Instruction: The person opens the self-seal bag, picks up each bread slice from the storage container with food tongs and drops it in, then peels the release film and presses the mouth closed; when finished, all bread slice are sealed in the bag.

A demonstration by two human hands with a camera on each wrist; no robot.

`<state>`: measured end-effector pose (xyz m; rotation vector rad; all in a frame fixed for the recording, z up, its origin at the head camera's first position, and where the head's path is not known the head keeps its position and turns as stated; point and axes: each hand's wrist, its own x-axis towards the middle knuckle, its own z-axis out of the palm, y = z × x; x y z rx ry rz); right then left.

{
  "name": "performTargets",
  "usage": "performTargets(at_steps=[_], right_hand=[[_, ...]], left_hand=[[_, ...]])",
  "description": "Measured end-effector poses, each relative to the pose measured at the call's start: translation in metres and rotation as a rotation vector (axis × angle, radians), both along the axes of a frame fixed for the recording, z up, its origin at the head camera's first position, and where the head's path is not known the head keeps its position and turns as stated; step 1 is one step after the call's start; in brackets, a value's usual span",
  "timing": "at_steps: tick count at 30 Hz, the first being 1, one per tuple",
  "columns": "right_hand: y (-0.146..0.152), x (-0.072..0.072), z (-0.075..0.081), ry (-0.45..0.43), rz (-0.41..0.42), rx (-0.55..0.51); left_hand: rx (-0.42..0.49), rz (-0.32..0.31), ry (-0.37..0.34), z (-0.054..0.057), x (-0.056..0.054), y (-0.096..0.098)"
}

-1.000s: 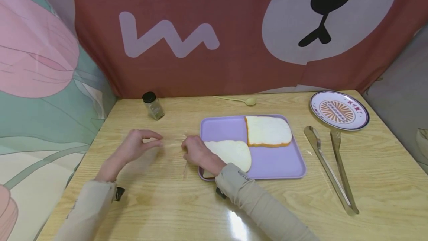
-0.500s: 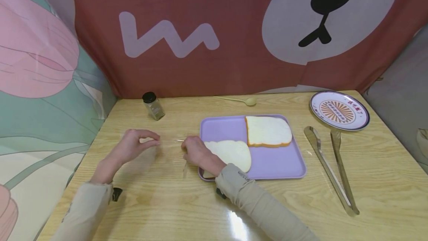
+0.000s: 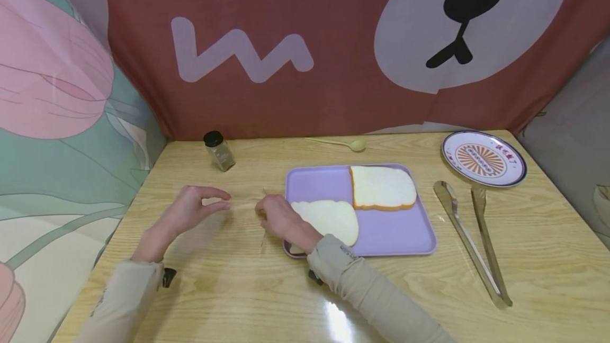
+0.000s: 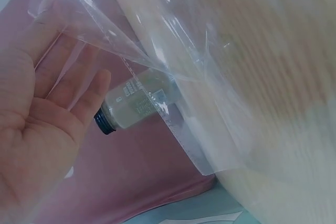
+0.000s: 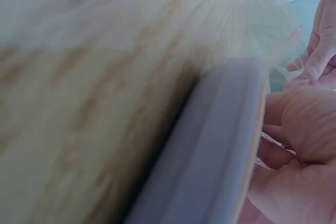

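Note:
A clear thin plastic bag (image 4: pixel 191 142) is stretched between both hands, its creases and shine plain in the left wrist view. My left hand (image 3: pixel 186 210) pinches one side of it between thumb and forefinger, the other fingers spread behind the film. Over the left edge of the purple tray (image 3: pixel 391 237), my right hand (image 3: pixel 281 216) grips the bag's other side with curled fingers. Beneath that wrist lies a white bread slice (image 3: pixel 333 218), partly covered. A second bread slice (image 3: pixel 383 188) with an orange crust is at the tray's back right.
A black-capped spice jar (image 3: pixel 220 152) stands behind my left hand. A pale yellow spoon (image 3: pixel 352 144) lies behind the tray. To the right are metal tongs (image 3: pixel 469 237) and a patterned plate (image 3: pixel 483 159). A printed cloth (image 3: pixel 267 99) hangs along the table's back edge.
Both hands keep their hold on the bag. My left hand has shifted slightly left and back again, and the film's creases and glints between the hands have changed.

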<state>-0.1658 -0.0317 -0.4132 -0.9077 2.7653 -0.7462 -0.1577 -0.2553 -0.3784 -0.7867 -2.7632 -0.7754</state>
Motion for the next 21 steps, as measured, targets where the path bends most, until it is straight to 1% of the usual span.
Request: performTargets(at_steps=[6,9,12,15,17,19,21], right_hand=[[0.002,0.001,0.009,-0.020,-0.015,-0.059],[0.004,0.002,0.017,-0.004,0.002,-0.082],[0.012,0.003,0.027,0.012,0.013,-0.142],[0.028,0.007,0.037,0.042,0.021,-0.241],[0.044,0.009,0.041,0.085,0.015,-0.303],[0.062,0.010,0.045,0.124,-0.011,-0.347],[0.083,0.012,0.049,0.131,-0.053,-0.386]], left_hand=[[0.010,-0.004,-0.009,0.001,-0.001,0.003],[0.009,-0.005,-0.019,0.001,-0.001,0.004],[0.006,-0.003,-0.027,0.000,-0.002,0.004],[0.004,-0.001,-0.025,-0.002,-0.002,0.004],[0.007,-0.004,-0.016,-0.003,-0.001,0.003],[0.006,-0.003,-0.009,-0.003,-0.001,0.003],[0.004,0.000,-0.004,-0.003,0.000,0.002]])
